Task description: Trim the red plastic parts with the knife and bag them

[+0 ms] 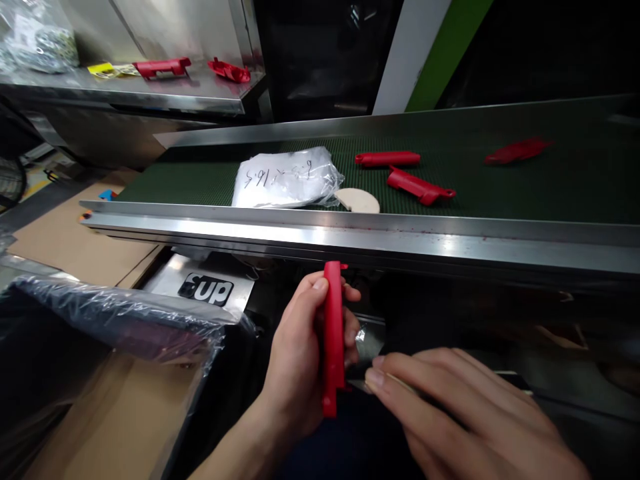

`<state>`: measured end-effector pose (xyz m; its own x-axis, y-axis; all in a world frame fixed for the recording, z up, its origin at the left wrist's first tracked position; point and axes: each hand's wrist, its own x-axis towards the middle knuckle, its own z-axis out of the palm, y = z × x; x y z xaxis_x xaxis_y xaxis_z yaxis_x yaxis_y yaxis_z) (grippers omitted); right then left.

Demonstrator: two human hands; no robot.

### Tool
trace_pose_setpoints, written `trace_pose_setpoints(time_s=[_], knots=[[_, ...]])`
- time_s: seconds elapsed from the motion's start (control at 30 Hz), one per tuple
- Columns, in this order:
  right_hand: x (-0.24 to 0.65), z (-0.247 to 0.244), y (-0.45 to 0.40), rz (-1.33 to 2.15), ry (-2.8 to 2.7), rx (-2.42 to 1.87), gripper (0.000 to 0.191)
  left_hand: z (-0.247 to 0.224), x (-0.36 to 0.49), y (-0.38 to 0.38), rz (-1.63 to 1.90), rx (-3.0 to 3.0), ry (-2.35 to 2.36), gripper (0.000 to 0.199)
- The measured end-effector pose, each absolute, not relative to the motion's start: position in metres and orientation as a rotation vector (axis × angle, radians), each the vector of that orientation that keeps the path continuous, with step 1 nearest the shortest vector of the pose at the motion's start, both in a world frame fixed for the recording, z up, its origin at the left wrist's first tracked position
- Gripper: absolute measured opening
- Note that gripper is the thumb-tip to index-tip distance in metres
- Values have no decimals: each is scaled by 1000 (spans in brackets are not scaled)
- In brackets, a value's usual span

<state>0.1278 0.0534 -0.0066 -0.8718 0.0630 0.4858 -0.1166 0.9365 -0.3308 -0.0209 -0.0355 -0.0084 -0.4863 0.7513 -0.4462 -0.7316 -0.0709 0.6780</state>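
Note:
My left hand [300, 340] is wrapped round a long red plastic part [333, 333], held nearly upright in front of the conveyor's near rail. The thumb lies along the part's left side and the fingers curl behind it. At lower right, my right hand [465, 407] is closed on a thin knife [359, 385] with a pointed metal blade. The blade's tip is at the lower right edge of the red part; I cannot tell whether it touches. Most of the handle is hidden by the fingers.
A green conveyor belt [200, 177] carries a white plastic bag [285, 177], a beige disc [359, 200] and several red parts [420, 187]. Its metal rail [350, 237] crosses ahead. A plastic-lined box [130, 400] stands lower left. More red parts [163, 67] lie on a steel table.

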Motion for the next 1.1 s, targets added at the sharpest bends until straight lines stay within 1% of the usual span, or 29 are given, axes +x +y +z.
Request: trace_pose_setpoints(time_s=[0.07,0.13,0.27,0.37,0.5,0.7,1.1], knots=[[126,-7,54,442,-2612,72,27,-8,-20,-36,1755,41,1101,31],[125,-6,55,477,-2616,106,24,-8,-20,-35,1769,52,1099,30],[124,0,61,628,-2507,-18,33,-8,-19,-37,1750,76,1111,30],[122,4,71,513,-2437,-109,35,-9,-14,-42,1702,154,1091,23],[117,5,81,418,-2456,-139,35,-9,-5,-50,1604,241,1194,28],[114,3,80,333,-2476,-108,34,-6,2,-52,1603,210,1228,33],[119,-1,84,307,-2465,-93,36,-8,4,-52,1566,268,1244,29]])
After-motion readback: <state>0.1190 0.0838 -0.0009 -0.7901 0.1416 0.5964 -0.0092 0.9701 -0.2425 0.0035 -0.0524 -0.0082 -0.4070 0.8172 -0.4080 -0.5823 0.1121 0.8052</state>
